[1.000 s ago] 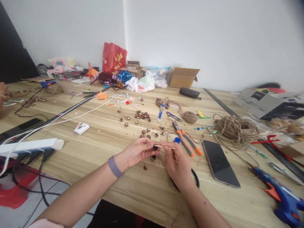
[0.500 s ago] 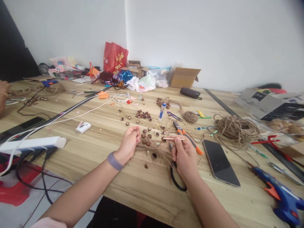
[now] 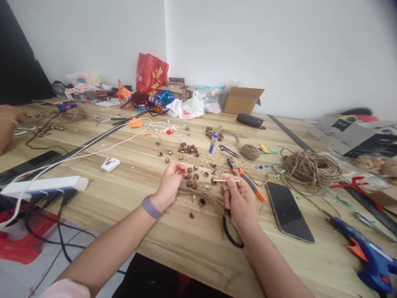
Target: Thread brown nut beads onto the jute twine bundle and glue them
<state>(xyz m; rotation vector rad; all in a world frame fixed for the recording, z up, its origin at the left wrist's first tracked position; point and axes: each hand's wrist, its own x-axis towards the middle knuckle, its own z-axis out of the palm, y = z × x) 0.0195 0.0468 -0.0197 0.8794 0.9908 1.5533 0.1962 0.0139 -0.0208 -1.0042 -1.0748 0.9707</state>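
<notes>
In the head view my right hand (image 3: 243,203) pinches a thin wooden stick (image 3: 223,180). A brown nutshell (image 3: 214,181) appears at the stick's left end; I cannot tell whether they touch. My left hand (image 3: 170,182) is closed, thumb and fingers together beside several round brown nuts (image 3: 189,176); anything between its fingertips is hidden. Frayed jute twine (image 3: 211,198) lies between the hands, with an open, hollow shell (image 3: 202,202) on it. Scissors with a black handle (image 3: 231,238) lie partly under my right hand. Orange-handled pliers (image 3: 248,182) rest just beyond it.
A phone (image 3: 290,212), a blue glue gun (image 3: 366,252) and a twine coil (image 3: 312,169) lie to the right. A small bottle (image 3: 213,145) stands behind the nuts. At left are a power strip (image 3: 43,188), cables and another person's hand (image 3: 9,126).
My left hand's fingers have tipped slightly right and down toward the nuts. My right hand keeps the stick almost in place. The other person's hand at far left reaches farther into view.
</notes>
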